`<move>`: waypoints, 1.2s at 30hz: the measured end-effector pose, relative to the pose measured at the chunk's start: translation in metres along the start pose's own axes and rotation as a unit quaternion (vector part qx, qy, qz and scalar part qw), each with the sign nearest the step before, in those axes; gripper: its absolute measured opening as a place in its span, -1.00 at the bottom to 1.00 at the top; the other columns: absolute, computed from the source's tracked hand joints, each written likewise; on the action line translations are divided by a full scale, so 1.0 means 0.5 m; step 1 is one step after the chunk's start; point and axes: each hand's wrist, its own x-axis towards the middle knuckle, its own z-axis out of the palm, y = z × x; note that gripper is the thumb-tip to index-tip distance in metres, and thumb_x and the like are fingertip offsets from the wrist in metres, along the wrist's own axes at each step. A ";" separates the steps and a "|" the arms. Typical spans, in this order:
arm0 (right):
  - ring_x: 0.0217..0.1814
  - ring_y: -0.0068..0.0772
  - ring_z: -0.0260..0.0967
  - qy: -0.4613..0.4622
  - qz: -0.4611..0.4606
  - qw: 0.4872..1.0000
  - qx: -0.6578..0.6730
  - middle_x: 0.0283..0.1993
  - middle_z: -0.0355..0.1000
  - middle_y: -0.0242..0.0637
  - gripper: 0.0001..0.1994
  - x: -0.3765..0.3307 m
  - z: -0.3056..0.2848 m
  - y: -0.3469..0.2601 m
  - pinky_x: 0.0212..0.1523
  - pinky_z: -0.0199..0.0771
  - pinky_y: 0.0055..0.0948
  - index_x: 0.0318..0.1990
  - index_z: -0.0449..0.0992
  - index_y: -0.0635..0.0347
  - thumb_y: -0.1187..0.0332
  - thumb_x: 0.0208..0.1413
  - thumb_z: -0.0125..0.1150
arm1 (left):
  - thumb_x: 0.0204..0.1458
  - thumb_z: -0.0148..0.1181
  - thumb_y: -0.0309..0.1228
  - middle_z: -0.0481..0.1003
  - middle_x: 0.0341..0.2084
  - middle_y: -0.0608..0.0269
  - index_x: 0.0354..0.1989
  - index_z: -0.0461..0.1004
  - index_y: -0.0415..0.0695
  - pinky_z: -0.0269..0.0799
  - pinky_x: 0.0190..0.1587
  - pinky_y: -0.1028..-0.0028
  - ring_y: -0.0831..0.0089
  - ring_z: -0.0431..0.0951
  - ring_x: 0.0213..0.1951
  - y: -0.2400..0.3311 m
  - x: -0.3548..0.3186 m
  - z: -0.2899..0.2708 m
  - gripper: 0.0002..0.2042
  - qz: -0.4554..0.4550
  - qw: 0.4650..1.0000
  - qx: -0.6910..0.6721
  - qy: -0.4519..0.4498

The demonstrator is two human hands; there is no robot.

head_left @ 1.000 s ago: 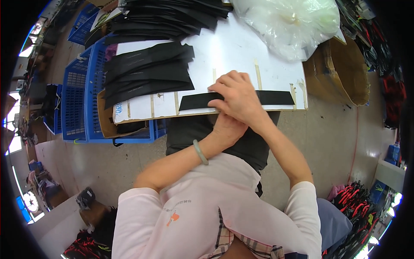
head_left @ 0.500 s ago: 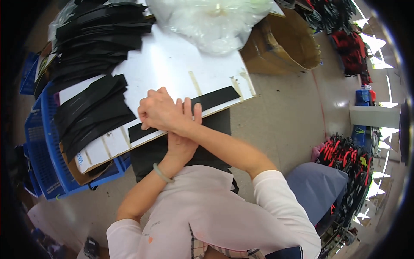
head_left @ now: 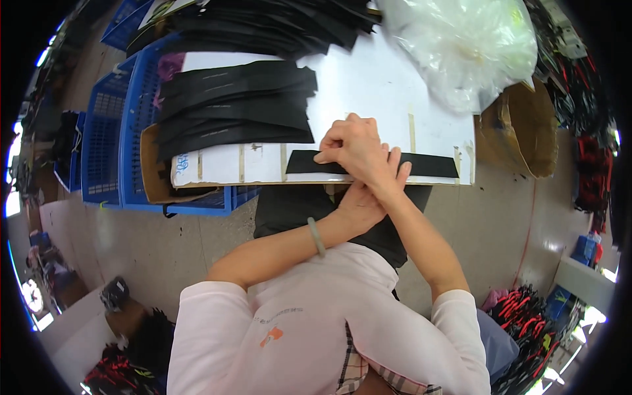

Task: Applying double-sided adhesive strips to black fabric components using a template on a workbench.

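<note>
A narrow black strip of fabric lies flat along the near edge of the white tabletop. My left hand, with a pale bangle on its wrist, reaches to the right beneath my other arm. Its stretched fingers rest on the strip. Crossing over it, my right hand is closed above the strip's left part, its curled fingertips close to the black fabric. Whatever those fingers may hold is hidden. Stacked black fabric pieces lie just left of my hands.
More black pieces are heaped at the back. A clear plastic bag sits at the back right, beside an open cardboard box. Blue plastic crates stand left of the table. Strips of tape mark the tabletop.
The view has swung, so the table now appears more level and farther right. My crossed hands stay at the strip, the right one's fingers now nearer its left part.
</note>
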 end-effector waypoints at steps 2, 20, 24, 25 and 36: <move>-0.36 -0.38 0.26 0.008 0.016 1.000 0.013 -0.60 0.42 -0.51 -0.80 0.004 0.004 -0.012 -0.15 0.10 -0.36 -0.67 0.54 0.06 0.24 -0.41 0.48 | 0.13 -0.13 -0.32 0.17 0.27 -0.05 0.28 0.17 -0.11 0.01 0.31 0.07 0.04 0.11 0.33 -0.012 0.000 -0.003 -0.50 -0.008 1.000 -0.019 0.006; -0.33 -0.57 0.40 0.183 0.112 0.905 0.367 -0.38 0.50 -0.33 -0.87 -0.012 -0.253 0.002 -0.19 0.35 -0.56 -0.34 0.58 0.33 0.42 0.07 0.25 | -0.15 0.13 -0.59 0.52 -0.13 0.00 -0.12 0.53 -0.21 0.41 0.07 0.11 0.03 0.52 -0.03 -0.405 0.027 -0.302 -0.67 -0.023 0.977 0.052 0.205; -0.31 -0.54 0.44 0.110 0.042 0.941 0.317 -0.37 0.52 -0.33 -0.88 0.123 -0.178 -0.085 -0.20 0.40 -0.55 -0.30 0.59 0.35 0.46 0.08 0.21 | -0.04 0.19 -0.47 0.42 0.00 -0.07 -0.12 0.47 -0.22 0.26 0.19 0.13 -0.03 0.38 0.12 -0.513 -0.050 -0.209 -0.73 -0.084 0.991 -0.011 0.103; -0.29 -0.54 0.45 0.089 0.009 0.963 0.256 -0.38 0.52 -0.34 -0.87 0.168 -0.160 -0.098 -0.22 0.41 -0.55 -0.29 0.60 0.34 0.46 0.09 0.20 | 0.00 0.20 -0.41 0.40 0.03 -0.08 -0.13 0.46 -0.20 0.23 0.21 0.13 -0.02 0.34 0.14 -0.501 -0.045 -0.203 -0.75 -0.093 0.991 -0.016 0.094; -0.52 -0.14 0.52 0.020 -0.167 0.929 -0.330 -0.57 0.51 -0.15 -0.85 0.469 0.135 -0.110 -0.53 0.45 -0.22 -0.52 0.58 0.15 0.30 -0.05 0.18 | 0.02 0.21 -0.14 0.41 -0.02 -0.03 -0.06 0.40 -0.27 0.14 0.19 0.08 0.10 0.35 0.11 -0.468 -0.006 -0.175 -0.55 -0.204 0.975 0.027 0.090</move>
